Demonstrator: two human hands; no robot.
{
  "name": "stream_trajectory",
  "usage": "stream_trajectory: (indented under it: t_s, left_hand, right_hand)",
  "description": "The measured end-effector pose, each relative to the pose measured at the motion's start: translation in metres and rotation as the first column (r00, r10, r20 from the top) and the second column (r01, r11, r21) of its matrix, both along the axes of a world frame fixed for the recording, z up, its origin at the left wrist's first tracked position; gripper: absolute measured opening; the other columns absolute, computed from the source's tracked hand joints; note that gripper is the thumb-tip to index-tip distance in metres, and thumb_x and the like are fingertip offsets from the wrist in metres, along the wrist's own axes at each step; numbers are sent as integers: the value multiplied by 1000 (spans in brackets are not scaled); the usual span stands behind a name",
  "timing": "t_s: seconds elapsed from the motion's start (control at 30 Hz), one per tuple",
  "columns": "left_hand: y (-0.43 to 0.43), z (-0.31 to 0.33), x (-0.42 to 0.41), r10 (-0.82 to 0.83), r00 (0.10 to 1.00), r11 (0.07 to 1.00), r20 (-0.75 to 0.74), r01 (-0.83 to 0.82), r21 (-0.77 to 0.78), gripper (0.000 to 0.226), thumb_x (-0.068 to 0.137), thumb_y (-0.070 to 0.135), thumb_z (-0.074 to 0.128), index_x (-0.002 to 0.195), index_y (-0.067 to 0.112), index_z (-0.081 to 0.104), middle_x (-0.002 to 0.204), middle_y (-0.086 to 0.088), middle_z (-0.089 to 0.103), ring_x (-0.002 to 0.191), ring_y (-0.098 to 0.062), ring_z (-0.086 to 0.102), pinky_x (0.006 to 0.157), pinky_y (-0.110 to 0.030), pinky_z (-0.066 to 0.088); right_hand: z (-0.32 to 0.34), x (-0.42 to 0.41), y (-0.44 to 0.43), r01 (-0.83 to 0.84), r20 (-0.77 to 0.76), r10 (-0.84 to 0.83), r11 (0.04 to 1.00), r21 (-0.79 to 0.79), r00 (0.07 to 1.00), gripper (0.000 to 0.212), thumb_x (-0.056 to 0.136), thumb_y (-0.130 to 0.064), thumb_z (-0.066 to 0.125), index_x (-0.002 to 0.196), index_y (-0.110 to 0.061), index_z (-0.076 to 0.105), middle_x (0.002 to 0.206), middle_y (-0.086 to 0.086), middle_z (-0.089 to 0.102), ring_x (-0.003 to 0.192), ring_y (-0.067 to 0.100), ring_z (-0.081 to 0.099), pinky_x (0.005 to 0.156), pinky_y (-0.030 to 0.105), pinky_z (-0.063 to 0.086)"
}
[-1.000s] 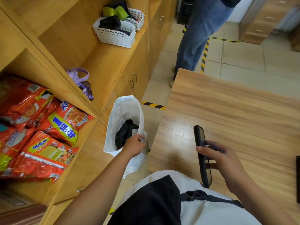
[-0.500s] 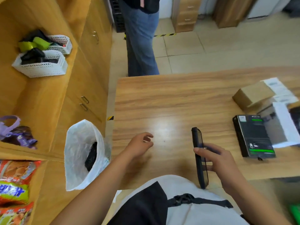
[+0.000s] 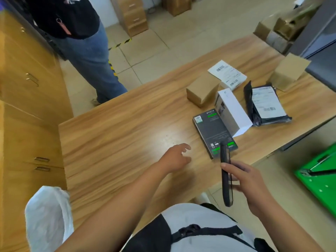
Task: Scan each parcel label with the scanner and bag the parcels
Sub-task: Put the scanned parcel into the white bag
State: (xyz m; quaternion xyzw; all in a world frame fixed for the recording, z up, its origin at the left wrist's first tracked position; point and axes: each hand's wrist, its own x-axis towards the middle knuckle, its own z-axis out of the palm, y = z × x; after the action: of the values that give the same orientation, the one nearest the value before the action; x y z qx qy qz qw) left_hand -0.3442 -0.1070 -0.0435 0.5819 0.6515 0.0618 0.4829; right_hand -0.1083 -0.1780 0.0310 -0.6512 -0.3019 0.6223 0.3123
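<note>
My right hand (image 3: 249,182) grips a flat black scanner (image 3: 226,176) edge-on, near the table's front edge. My left hand (image 3: 175,158) hovers empty over the wooden table (image 3: 112,142), fingers spread, just left of a flat black box with green marks (image 3: 211,130). Behind that box lie a white box (image 3: 233,110), a small brown carton (image 3: 201,91), a white labelled parcel (image 3: 228,73), a black mailer with a white label (image 3: 265,103) and another brown carton (image 3: 289,70). The white plastic bag (image 3: 48,219) stands on the floor at the lower left.
A person in jeans (image 3: 87,57) stands beyond the table's far left corner. Wooden cabinets (image 3: 27,99) line the left side. A green crate (image 3: 320,177) sits on the floor at the right. More cartons (image 3: 283,28) are stacked at the back right.
My left hand left the bag and moved right across the table toward the black box. My view swung right, bringing the parcels into sight. The scanner stays in my right hand.
</note>
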Motion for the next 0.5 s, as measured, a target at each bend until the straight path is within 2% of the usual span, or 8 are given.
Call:
stream_trajectory:
  t_s: [0.13,0.23,0.3,0.37,0.5]
  left_hand:
    - [30,-1,58,-170,975,976,-145,187,109,51,88,25,65,137,27,52,139,-8,47,126,-24,45,102,-32,38]
    - [46,2,95,-269,926,927,-266,324,189,65,82,24,68,143,25,44,145,-12,36,135,-35,31,107,-42,37]
    - [54,1,117,-367,845,879,-388,452,154,80,80,29,71,149,31,31,156,-11,21,143,-36,17,109,-50,32]
    - [60,-1,134,-416,788,858,-454,506,92,90,80,35,73,152,37,19,163,-6,4,149,-35,0,112,-59,23]
    - [65,-6,153,-448,729,855,-517,518,-11,88,85,49,66,152,45,9,165,-3,-7,149,-36,-11,109,-68,19]
  right_hand:
    - [-10,37,12,57,-9,-58,997,-44,998,7,82,-25,81,87,-21,82,72,-2,71,61,6,67,62,31,57]
    - [-14,58,21,70,-10,-71,996,-60,997,6,81,-27,83,85,-23,83,72,1,69,61,8,66,68,39,55]
    - [-16,68,26,76,-7,-77,995,-58,997,7,80,-28,83,85,-23,83,71,0,69,60,6,66,68,39,55]
    - [-17,75,30,90,5,-90,994,-56,996,11,79,-30,83,87,-23,82,76,3,71,66,9,67,73,42,57]
    - [-19,84,36,85,25,-84,995,-42,996,16,80,-32,82,94,-25,79,91,16,72,79,19,68,83,51,59]
